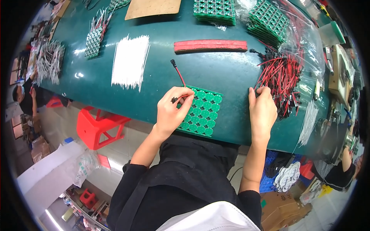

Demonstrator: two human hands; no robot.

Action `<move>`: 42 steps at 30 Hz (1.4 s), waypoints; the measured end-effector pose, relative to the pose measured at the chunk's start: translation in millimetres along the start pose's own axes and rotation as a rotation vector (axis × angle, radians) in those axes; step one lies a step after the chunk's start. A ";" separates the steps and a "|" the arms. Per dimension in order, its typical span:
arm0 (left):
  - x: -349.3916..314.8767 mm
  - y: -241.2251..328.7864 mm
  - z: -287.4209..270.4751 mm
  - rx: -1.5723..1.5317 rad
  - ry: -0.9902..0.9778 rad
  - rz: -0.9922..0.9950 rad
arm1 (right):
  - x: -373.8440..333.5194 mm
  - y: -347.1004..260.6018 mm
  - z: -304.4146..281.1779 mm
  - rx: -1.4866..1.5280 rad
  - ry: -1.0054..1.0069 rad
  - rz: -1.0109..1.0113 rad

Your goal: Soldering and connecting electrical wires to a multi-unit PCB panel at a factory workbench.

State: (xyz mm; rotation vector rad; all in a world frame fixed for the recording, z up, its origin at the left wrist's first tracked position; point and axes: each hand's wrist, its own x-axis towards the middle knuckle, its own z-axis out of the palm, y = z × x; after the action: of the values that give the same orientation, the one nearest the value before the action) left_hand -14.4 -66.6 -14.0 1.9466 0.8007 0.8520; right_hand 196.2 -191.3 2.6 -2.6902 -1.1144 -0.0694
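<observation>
My left hand [172,112] is closed on a red and black connector wire [187,95], its thumb and forefinger pinching over the left side of a green circuit board panel [204,109]. A small black plug [174,99] pokes out beside its fingers. Another black plug [172,61] on a red wire extends past the board's far edge; whether it belongs to the same wire cannot be told. To the right, my right hand [263,111] is at the left edge of a heap of red and black wires [283,77]. A gap shows between its thumb and forefinger, with nothing visible in it.
Beyond the board lies a red bar [210,46], with white wires [130,61] spread to its left. Stacked circuit panels [214,13] and a brown board [153,8] are at the far side. A red stool [92,129] stands left of the table; people sit at both sides.
</observation>
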 end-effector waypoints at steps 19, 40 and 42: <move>-1.6 -5.5 7.0 0.242 0.026 0.201 | -36.0 -3.2 -12.4 1.198 -0.215 0.236; -6.2 16.6 -15.3 -0.562 -0.159 -0.414 | -15.1 -53.5 -1.9 0.700 -0.025 -0.714; -4.1 8.3 -15.2 -0.490 -0.142 -0.349 | 16.5 -43.8 -7.5 0.426 0.070 -0.606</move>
State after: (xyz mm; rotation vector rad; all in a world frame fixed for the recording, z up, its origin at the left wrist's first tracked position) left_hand -27.1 -66.7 -1.6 1.3700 0.7359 0.6186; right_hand 177.5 -151.6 20.4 -1.9019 -1.6616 -0.0211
